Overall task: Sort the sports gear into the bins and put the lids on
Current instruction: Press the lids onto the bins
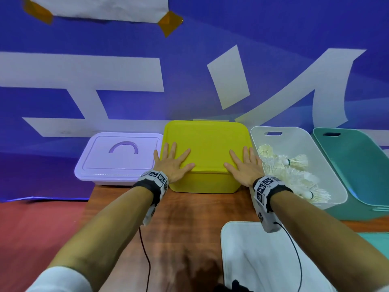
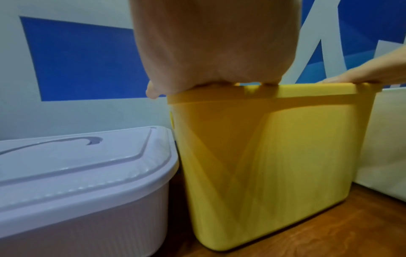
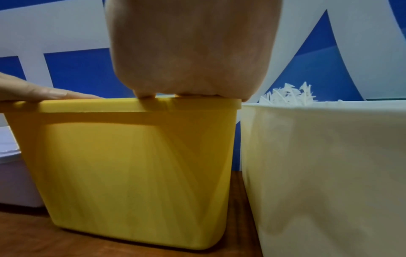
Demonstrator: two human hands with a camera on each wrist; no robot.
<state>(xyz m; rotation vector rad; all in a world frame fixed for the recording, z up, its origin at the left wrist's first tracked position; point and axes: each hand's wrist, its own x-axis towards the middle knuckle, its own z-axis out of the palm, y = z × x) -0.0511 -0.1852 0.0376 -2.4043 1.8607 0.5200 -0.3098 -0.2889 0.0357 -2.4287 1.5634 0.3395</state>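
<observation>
Smooth plastic bins on a wood-grain table

The square yellow plastic bin looks matt; the lavender plastic lidded box glossier, ribbed along its rim; table polished brown wood.

Possibly a sports hall or staged recording corner rather than a home: a blue banner with large white lettering is filling the upper frame, and red flooring is showing at lower left.
</observation>
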